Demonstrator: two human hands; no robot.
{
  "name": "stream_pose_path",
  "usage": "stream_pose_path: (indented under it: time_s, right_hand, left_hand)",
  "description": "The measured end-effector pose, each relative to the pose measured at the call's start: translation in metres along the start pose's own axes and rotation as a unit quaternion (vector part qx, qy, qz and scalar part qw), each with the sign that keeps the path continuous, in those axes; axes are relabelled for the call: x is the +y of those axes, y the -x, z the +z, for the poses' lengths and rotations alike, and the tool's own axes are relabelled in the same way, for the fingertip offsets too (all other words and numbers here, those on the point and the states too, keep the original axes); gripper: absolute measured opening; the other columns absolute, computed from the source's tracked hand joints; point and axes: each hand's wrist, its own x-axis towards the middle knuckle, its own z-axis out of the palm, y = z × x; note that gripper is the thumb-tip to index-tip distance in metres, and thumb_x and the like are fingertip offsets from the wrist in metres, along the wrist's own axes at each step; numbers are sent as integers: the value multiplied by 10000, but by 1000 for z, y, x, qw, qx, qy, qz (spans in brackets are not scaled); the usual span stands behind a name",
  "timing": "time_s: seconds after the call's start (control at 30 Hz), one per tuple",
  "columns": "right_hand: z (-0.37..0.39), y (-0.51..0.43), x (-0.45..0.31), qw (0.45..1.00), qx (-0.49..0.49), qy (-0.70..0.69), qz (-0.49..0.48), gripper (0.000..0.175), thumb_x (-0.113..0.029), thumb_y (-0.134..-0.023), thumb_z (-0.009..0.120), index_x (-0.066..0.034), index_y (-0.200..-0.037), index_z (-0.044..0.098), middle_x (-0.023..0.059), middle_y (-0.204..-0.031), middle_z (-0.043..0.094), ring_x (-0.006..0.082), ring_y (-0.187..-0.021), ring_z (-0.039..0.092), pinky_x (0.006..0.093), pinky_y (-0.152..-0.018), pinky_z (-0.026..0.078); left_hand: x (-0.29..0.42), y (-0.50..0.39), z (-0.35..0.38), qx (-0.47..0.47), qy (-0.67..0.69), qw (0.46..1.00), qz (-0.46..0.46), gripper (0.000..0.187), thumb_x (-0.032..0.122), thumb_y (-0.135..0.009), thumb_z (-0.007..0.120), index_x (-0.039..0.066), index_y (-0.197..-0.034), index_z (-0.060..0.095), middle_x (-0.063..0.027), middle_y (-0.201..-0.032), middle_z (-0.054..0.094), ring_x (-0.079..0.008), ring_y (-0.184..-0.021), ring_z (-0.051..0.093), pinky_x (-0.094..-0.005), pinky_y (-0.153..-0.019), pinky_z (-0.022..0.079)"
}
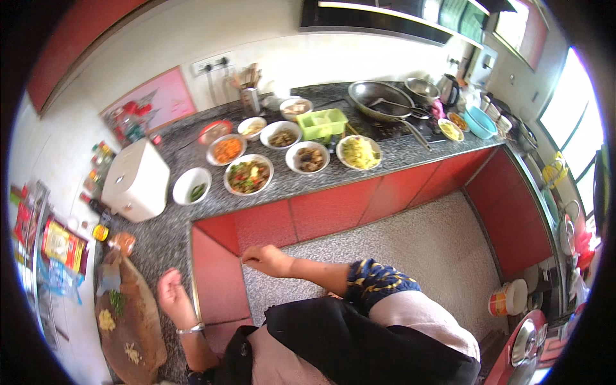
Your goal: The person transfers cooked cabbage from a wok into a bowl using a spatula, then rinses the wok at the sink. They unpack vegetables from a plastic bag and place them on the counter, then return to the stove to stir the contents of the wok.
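Observation:
My left hand [174, 301], with a silver bracelet at the wrist, hovers by the counter edge, right of a wooden cutting board [137, 308]. Its fingers are loosely bent and nothing shows in them. Chopped green herbs [117, 302], minced yellowish pieces [107, 320] and a second small minced pile [131, 353] lie on the board; a cleaver-like blade [109, 278] rests near its far end. My right hand [269, 261] hangs in front of the red cabinets, above the floor, its fingers loosely curled and no object visible in it.
Several filled bowls stand on the granite counter [192, 219], among them shredded carrot [227, 150], a mixed dish [249, 176] and green peppers [197, 192]. Beyond are a green plastic basket [332, 117] and a wok [380, 98] on the stove. A white appliance [137, 180] occupies the corner.

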Motion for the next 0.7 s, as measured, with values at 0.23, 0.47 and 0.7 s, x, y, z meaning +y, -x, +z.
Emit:
stream_pose_path:
  time_s: [0.23, 0.47, 0.7]
  right_hand:
    - [-182, 79, 50, 966, 176, 53, 182, 153, -127, -851, 602, -17, -953, 630, 177, -927, 647, 340, -899, 634, 384, -782, 502]
    - [-267, 128, 88, 927, 290, 43, 235, 161, -111, -850, 621, -8, -973, 636, 185, -888, 637, 335, -848, 638, 363, -734, 507]
    - [-340, 132, 126, 899, 320, 169, 246, 125, -111, -847, 615, -1, -906, 616, 184, -837, 618, 356, -789, 617, 390, -694, 496]
  left_hand:
    - [19, -13, 232, -255, 187, 944, -93, 133, -1, -924, 503, -5, -1010, 604, -94, -1083, 618, -141, -864, 621, -269, -769, 528]
    - [34, -5, 370, -420, 144, 876, -185, 196, -22, -903, 460, -25, -1037, 604, -97, -943, 654, -145, -796, 644, -270, -732, 541]
    - [25, -15, 466, -513, 113, 830, -189, 195, -8, -911, 458, -10, -1047, 598, -75, -936, 639, -144, -794, 638, -285, -723, 558]
